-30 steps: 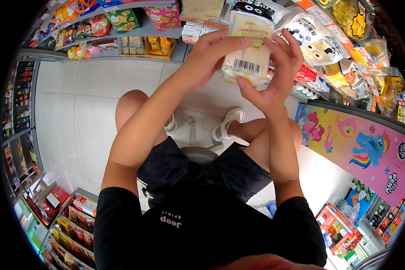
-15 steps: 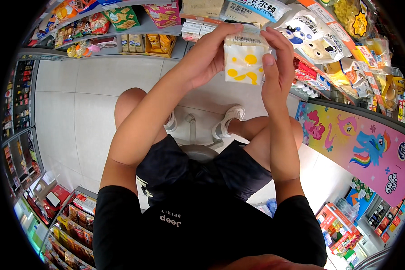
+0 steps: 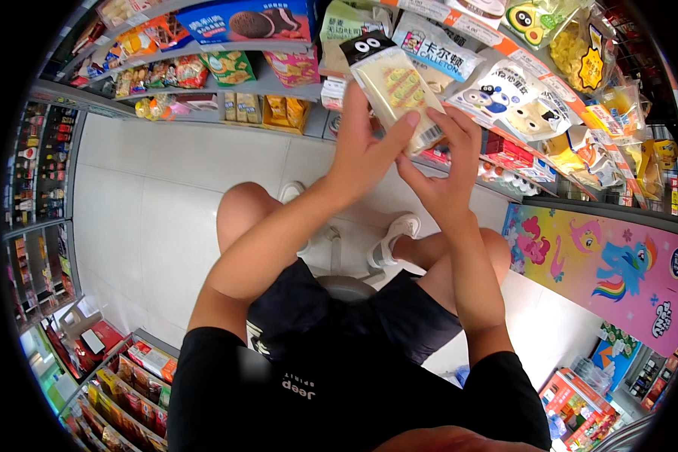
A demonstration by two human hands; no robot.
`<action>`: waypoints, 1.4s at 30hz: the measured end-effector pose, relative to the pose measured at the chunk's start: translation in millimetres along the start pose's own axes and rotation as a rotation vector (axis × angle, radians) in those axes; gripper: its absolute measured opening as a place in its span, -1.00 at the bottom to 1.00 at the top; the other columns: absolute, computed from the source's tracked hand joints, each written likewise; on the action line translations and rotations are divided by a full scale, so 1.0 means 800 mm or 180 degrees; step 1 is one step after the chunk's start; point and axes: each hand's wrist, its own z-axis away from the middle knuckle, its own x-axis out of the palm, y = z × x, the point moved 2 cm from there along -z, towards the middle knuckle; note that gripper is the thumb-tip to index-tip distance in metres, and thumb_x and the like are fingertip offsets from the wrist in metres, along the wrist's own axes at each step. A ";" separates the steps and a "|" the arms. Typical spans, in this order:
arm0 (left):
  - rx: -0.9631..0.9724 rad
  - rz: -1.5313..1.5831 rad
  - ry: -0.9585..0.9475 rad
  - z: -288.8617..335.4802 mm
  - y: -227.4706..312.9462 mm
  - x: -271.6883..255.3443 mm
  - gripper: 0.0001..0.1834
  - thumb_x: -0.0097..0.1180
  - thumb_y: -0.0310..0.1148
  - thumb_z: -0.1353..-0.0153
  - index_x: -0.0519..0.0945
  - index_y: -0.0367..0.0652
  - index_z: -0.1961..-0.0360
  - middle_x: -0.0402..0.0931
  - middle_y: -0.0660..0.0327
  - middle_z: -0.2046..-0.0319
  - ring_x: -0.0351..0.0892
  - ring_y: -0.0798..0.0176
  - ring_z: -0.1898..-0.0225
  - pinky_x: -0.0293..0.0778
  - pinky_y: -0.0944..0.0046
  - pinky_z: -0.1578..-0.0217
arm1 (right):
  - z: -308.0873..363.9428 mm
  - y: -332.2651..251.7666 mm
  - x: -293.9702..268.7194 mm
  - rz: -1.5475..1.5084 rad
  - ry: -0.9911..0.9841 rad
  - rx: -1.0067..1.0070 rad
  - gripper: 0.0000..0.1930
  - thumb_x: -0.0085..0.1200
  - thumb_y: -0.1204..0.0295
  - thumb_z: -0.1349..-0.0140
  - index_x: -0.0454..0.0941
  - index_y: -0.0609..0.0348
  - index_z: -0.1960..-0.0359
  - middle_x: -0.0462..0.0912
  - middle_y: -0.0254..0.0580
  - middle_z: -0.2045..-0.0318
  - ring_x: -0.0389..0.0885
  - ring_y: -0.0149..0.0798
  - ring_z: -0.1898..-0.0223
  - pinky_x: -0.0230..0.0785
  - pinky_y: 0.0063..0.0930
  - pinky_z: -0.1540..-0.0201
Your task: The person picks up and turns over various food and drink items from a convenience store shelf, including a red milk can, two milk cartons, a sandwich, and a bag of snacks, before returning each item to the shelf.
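Note:
Both of my hands hold a tilted bread pack [image 3: 399, 89] in front of the shelf. It is cream and yellow, with a black top bearing cartoon eyes and a barcode at its lower end. My left hand [image 3: 361, 154] grips the left side, its thumb lying across the front. At the lower right end, the fingers and thumb of my right hand [image 3: 446, 169] close around the edge. Behind the pack are a green bag [image 3: 348, 30] and a blue-and-white bread bag [image 3: 437, 49]. To the right lies a white bag with cartoon eyes [image 3: 516, 102].
A shelf with a blue biscuit box [image 3: 248, 22] and a yellow snack box [image 3: 285, 113] curves along the far side. The pink cartoon panel [image 3: 606, 271] stands at the right. A rack of snack packets [image 3: 120, 395] is at the lower left. My knees flank a stool [image 3: 344, 288].
The pack has turned from its yellow-dotted side to its barcode and cartoon-eyed front, and now tilts. My left thumb has come across it. The view has shifted, showing more of the upper shelf.

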 end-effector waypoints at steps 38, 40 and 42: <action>0.2636 -0.2855 -0.0603 0.001 0.073 0.001 -0.48 0.40 -0.51 0.05 0.67 -0.09 -0.04 0.51 0.02 -0.23 0.47 -0.35 -0.22 0.51 -0.04 -0.10 | -0.007 0.009 0.004 -0.5079 -0.0418 0.2272 -0.32 0.16 0.17 -0.38 0.18 0.13 -0.44 0.39 -0.22 -0.34 0.37 -0.20 -0.36 0.22 -0.10 -0.40; 0.2790 -0.2783 -0.0543 -0.001 0.079 0.002 -0.48 0.37 -0.57 0.05 0.67 -0.13 -0.03 0.53 0.00 -0.20 0.49 -0.37 -0.19 0.52 -0.05 -0.10 | -0.010 0.001 0.001 -0.4907 -0.0453 0.2073 -0.29 0.18 0.09 -0.36 0.21 0.11 -0.43 0.40 -0.23 -0.33 0.40 -0.20 -0.34 0.27 -0.11 -0.36; 0.2932 -0.2713 -0.0491 -0.005 0.088 0.004 -0.48 0.34 -0.62 0.05 0.66 -0.17 -0.03 0.54 -0.03 -0.17 0.50 -0.39 -0.17 0.53 -0.05 -0.10 | -0.016 -0.002 -0.002 -0.4916 -0.0539 0.1920 -0.30 0.11 0.02 -0.37 0.22 0.11 -0.42 0.40 -0.21 -0.33 0.42 -0.19 -0.31 0.31 -0.13 -0.30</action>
